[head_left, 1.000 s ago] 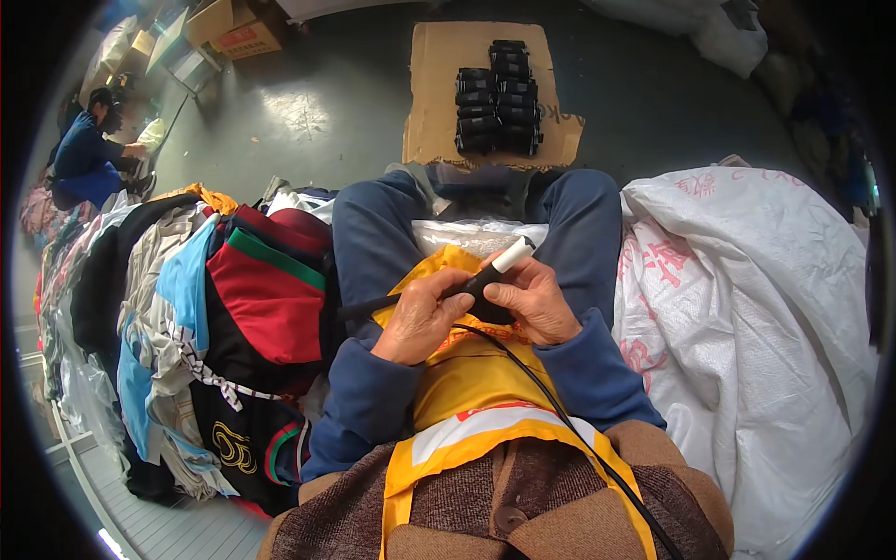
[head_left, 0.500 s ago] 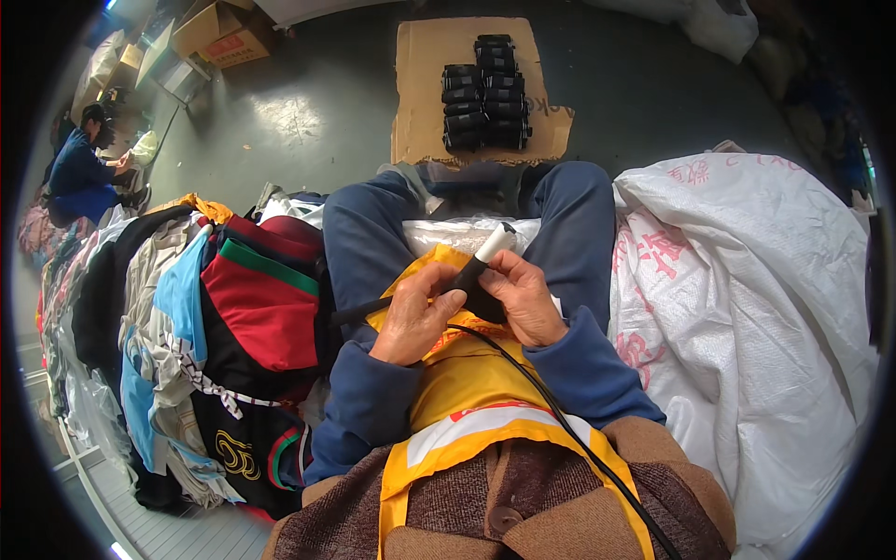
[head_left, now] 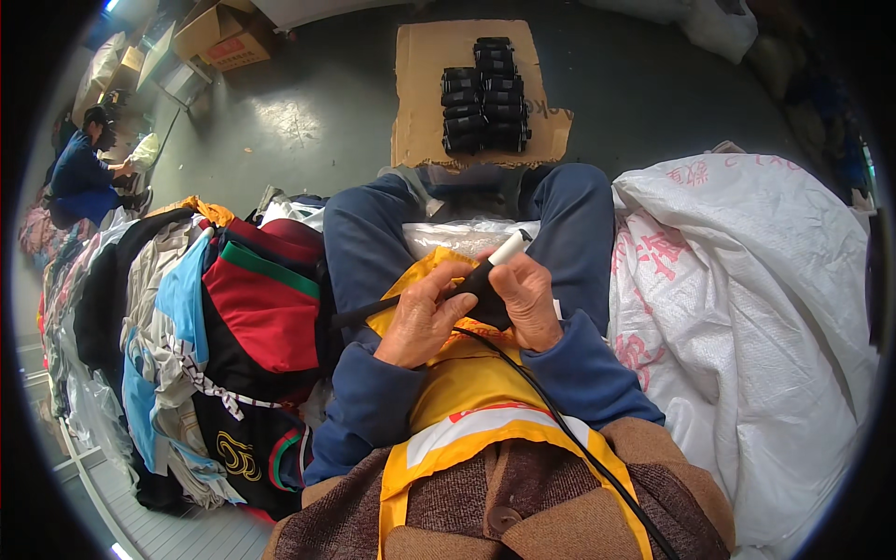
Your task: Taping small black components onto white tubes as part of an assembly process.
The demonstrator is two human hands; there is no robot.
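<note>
Above my lap both hands work on a black cloth band that looks wrapped about a white tube; the tube's far end sticks out up and to the right. My left hand is closed on the band's left part, thumb pressed over it. Closed too, my right hand pinches band and tube on the right. A black strip trails out to the left of my left hand. From beneath the hands a thin black cord runs down over my yellow apron. The palms hide part of the band.
Ahead on the floor, several black rolled bundles lie in rows on a cardboard sheet. Heaped clothes crowd my left side. A large white woven sack fills the right. A person sits far left, near cardboard boxes.
The white tube has moved slightly right and tilted further over. My right hand has turned and covers more of the tube's base. My left hand has shifted slightly right.
</note>
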